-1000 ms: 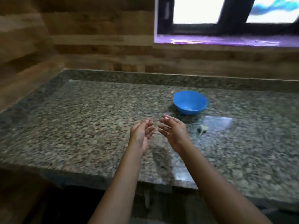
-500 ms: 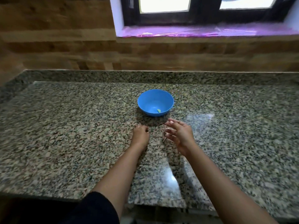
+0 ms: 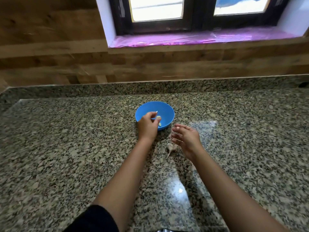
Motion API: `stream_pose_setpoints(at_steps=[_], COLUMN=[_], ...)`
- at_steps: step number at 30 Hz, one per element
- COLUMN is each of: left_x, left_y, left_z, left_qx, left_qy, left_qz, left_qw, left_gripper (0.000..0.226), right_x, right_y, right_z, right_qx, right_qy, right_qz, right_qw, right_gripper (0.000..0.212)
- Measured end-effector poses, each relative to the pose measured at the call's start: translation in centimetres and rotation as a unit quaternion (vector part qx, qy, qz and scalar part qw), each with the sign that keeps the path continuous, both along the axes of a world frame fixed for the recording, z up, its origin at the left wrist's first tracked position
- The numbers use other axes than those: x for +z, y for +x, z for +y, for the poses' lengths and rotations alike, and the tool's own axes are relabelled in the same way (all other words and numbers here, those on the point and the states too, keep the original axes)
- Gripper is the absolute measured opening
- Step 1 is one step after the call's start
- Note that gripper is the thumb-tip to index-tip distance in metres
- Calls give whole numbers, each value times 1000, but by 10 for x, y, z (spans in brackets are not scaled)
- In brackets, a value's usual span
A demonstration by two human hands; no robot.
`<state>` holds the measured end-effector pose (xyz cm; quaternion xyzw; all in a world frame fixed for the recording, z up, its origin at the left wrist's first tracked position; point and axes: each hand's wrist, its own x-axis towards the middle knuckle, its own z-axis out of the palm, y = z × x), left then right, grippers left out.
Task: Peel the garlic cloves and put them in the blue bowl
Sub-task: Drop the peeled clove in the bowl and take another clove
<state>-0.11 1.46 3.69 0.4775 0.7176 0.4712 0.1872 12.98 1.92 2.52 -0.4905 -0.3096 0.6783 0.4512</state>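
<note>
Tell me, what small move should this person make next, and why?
Probably lower the right hand and pinch the papery whitish garlic piece lying on the speckled granite counter right by its open fingers. The left hand is over the round blue plastic bowl, where a pale peeled clove lies, so the next clove seems due.

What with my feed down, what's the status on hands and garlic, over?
Left hand over blue bowl, pale clove at its tips, grip unclear. Right hand open by garlic bulb on counter. Nothing blocking.
</note>
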Motion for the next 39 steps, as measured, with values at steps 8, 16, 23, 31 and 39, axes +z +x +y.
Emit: stream_pose_setpoints(at_steps=[8, 16, 23, 31, 39], left_x=[-27, -65, -70, -61, -54], left_y=[-7, 15, 14, 5, -1], left_z=[-21, -20, -24, -30, -28], left_qx=[-71, -158, -136, -168, -170], left_qy=[-39, -198, -173, -110, -112], left_qz=[-116, -76, -295, -492, -386], left_qw=[990, 965, 930, 847, 900], left_gripper=[15, 44, 33, 28, 26], right_x=[-18, -41, -40, -31, -30], right_y=[2, 6, 12, 15, 11], right_z=[8, 3, -5, -11, -14], right_qx=[-38, 31, 26, 67, 84], right_qy=[-20, -56, -43, -48, 8], right_qz=[-66, -207, -134, 25, 21], right_qw=[997, 976, 990, 996, 996], right_gripper=[15, 24, 25, 22, 21])
